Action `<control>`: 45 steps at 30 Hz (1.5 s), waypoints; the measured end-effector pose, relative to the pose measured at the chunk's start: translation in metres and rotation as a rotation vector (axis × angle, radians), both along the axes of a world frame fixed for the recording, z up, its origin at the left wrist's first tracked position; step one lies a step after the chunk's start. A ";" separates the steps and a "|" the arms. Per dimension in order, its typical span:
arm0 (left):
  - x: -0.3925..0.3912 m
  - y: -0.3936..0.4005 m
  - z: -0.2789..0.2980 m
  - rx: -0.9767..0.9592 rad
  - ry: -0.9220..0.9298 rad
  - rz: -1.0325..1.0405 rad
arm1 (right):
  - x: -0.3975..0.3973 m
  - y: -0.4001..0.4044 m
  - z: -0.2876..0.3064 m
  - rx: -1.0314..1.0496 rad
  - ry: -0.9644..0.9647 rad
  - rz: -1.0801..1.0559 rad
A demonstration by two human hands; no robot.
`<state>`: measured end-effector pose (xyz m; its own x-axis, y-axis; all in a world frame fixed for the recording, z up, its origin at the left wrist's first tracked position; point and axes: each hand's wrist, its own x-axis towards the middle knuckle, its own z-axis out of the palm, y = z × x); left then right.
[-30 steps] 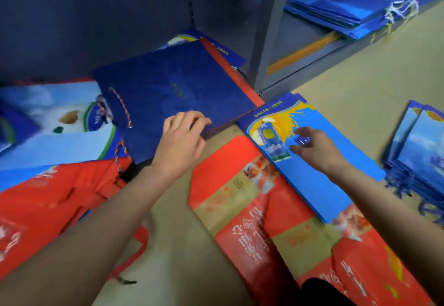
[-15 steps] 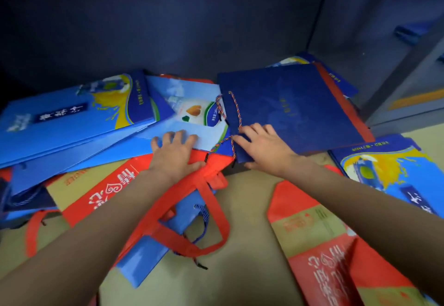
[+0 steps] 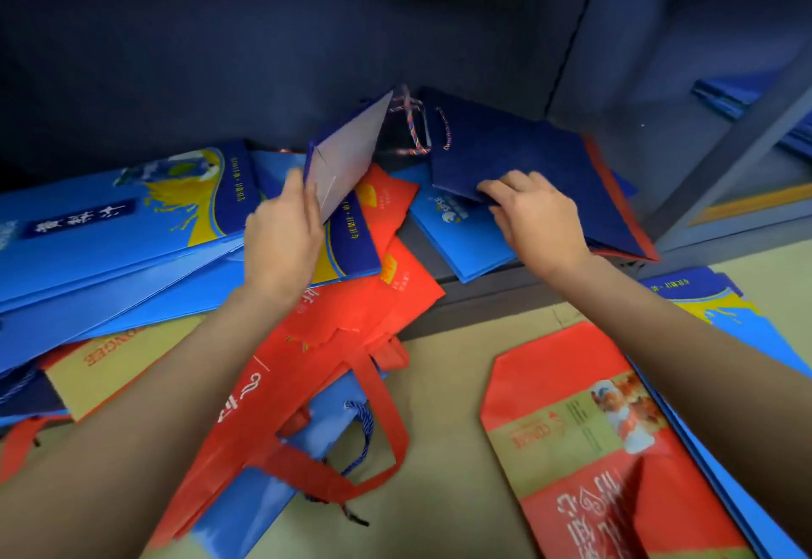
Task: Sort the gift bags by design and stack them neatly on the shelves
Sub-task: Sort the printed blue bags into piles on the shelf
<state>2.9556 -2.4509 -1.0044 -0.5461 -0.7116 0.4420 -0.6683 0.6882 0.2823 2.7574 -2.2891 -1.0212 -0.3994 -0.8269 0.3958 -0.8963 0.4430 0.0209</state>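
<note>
Left hand (image 3: 281, 237) pinches a flat bag's pale grey matte panel (image 3: 345, 154), tilted up above it; right hand (image 3: 534, 218) grips the textured navy bag (image 3: 540, 172) with braided cord handles, glossy blue bags (image 3: 114, 224) left of both.

Pretty dim overall, and the far dark grey shelf back wall (image 3: 219, 31) is nearly black. Light falls from above on the near beige floor (image 3: 444, 383), so the glossy bright-blue paper bags (image 3: 110, 229) on the left pop. Everything's a bit soft, and the wide lens bends both forearms at the near corners.
</note>
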 end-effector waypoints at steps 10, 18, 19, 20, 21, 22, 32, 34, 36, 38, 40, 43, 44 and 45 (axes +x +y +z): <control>0.013 0.083 -0.030 -0.093 -0.016 -0.787 | -0.002 0.046 0.013 -0.745 -2.070 -0.231; -0.006 0.134 -0.083 -0.278 -0.300 -1.177 | -0.034 0.165 -0.004 -0.588 -1.727 -0.573; -0.011 0.144 -0.087 -0.276 -0.309 -1.218 | -0.036 0.181 -0.010 -0.526 -1.686 -0.611; -0.019 0.155 -0.089 -0.264 -0.316 -1.257 | -0.038 0.197 -0.013 -0.503 -1.672 -0.640; -0.029 0.167 -0.091 -0.247 -0.328 -1.300 | -0.040 0.213 -0.015 -0.511 -1.661 -0.666; -0.041 0.179 -0.093 -0.229 -0.342 -1.346 | -0.041 0.231 -0.014 -0.528 -1.626 -0.694; -0.128 0.259 -0.116 -0.092 -0.967 -1.059 | -0.002 0.430 -0.054 -0.646 -1.205 -1.345; -0.132 0.265 -0.123 -0.095 -1.036 -1.050 | 0.005 0.451 -0.063 -0.679 -1.209 -1.429; -0.136 0.270 -0.129 -0.065 -1.088 -1.037 | 0.005 0.465 -0.071 -0.690 -1.216 -1.466; -0.141 0.275 -0.132 -0.029 -1.142 -1.018 | 0.003 0.470 -0.073 -0.720 -1.205 -1.483; -0.149 0.281 -0.135 -0.005 -1.153 -1.008 | -0.003 0.472 -0.072 -0.774 -1.206 -1.498; -0.162 0.288 -0.138 0.003 -1.132 -1.018 | -0.014 0.475 -0.070 -0.859 -1.184 -1.483; -0.166 0.289 -0.140 0.004 -1.119 -1.022 | -0.017 0.476 -0.070 -0.877 -1.176 -1.473; -0.171 0.292 -0.140 0.006 -1.106 -1.027 | -0.020 0.476 -0.070 -0.896 -1.168 -1.457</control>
